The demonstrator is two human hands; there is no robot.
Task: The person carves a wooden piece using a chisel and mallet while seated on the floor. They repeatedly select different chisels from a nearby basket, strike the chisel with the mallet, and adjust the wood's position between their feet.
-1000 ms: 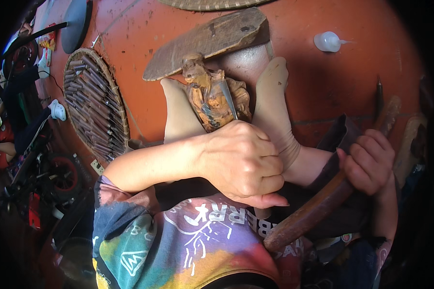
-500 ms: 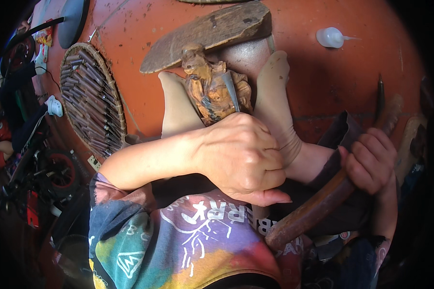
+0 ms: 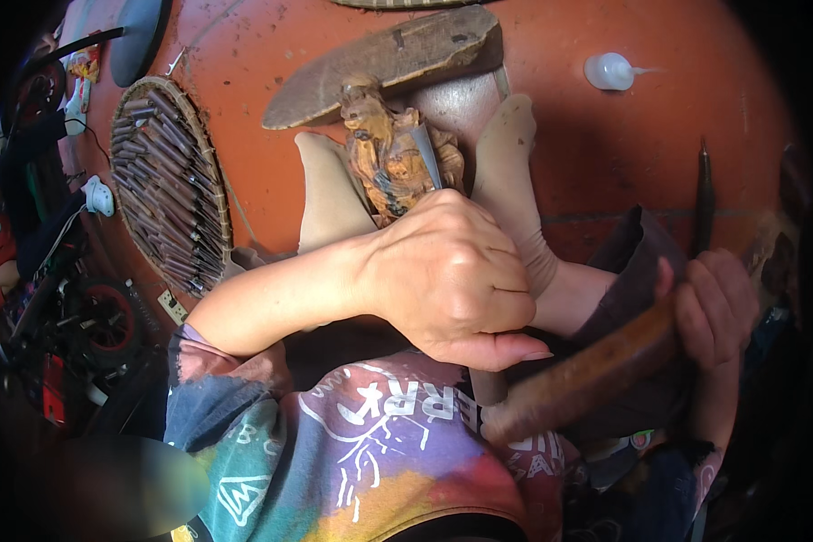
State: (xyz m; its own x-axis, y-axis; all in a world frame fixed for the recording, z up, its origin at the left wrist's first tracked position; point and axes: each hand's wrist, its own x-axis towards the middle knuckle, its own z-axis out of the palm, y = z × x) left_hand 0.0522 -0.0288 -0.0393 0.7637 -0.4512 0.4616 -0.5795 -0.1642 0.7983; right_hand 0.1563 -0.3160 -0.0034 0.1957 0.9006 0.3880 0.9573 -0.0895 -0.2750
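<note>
Left grip (image 3: 456,280) wrapped firmly round the chisel (image 3: 427,158), fist hiding the middle of the tool, steel poking out ahead, butt end showing just behind! Over to its right, the right grip (image 3: 718,303) has its fingers curled tight about a brown wooden mallet (image 3: 596,370), blurred, slanting back toward the chisel's butt; touching or just short of it, I can't tell.

And there's the carved wooden figure (image 3: 384,163), directly ahead of the left grip, blade lying across its right flank, the fist covering part of its near end. It's hemmed in, too: left foot (image 3: 327,185) on one side, right foot (image 3: 510,154) on the other, both in beige socks, and beyond it a thick wooden slab (image 3: 388,68) closes off the far side.

Look left of the left grip: an oval basket (image 3: 219,172) packed with tools (image 3: 163,185), a pale socket block (image 3: 172,306) near its lower end. Farther out that way, a red-rimmed wheel (image 3: 108,318). Just ahead of the right grip, a slim dark tool (image 3: 704,199) on the red floor (image 3: 623,163); well beyond, a white squeeze bottle (image 3: 610,71).
</note>
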